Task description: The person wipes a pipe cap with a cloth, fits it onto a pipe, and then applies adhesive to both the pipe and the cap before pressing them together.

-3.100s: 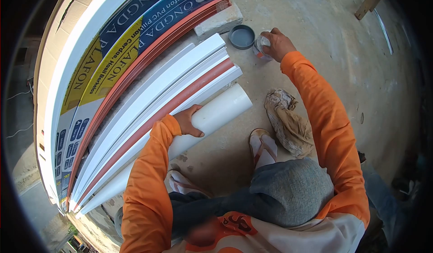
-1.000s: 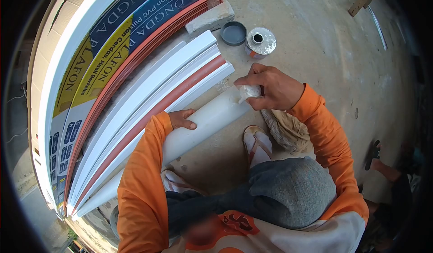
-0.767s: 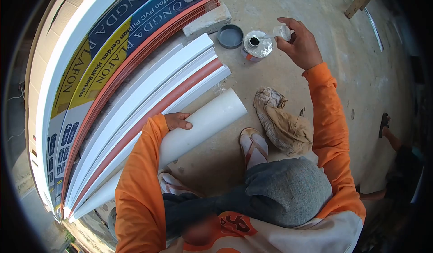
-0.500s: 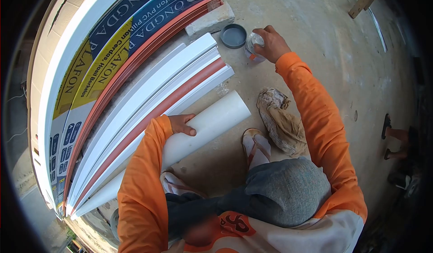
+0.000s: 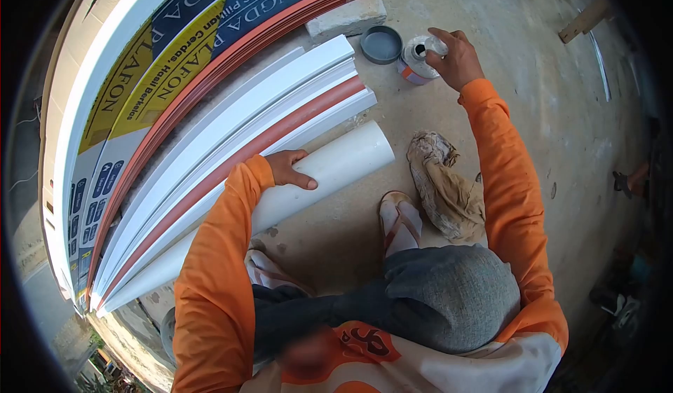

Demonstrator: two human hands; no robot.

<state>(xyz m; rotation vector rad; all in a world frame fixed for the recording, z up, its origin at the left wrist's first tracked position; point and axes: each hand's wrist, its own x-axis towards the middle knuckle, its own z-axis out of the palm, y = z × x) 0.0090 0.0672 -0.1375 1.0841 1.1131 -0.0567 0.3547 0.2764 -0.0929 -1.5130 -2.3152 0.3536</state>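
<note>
My left hand [image 5: 293, 169] rests over a long white pipe [image 5: 336, 163], fingers on its far side and thumb on top. The pipe's open end points up and right. Out to the right, my right hand [image 5: 456, 58] pinches a whitish lid [image 5: 436, 45] at the edge of a small can [image 5: 418, 61] with an orange and white label. The can's dark opening shows beside the lid. Just left of the can, a round grey cap [image 5: 381, 45] lies on the floor.
White and red trim strips [image 5: 280, 123] and stacked, printed panel boxes [image 5: 175, 64] lie left of the pipe. A pale block [image 5: 347, 18] stands beyond. A crumpled brown cloth [image 5: 449, 186] lies near my sandalled foot [image 5: 400, 223]. Another person's foot [image 5: 622, 183] shows far right.
The lid has come off the can's top to the right, with my right hand, uncovering the opening. The camera view has shifted slightly. My left hand stays on the pipe.
</note>
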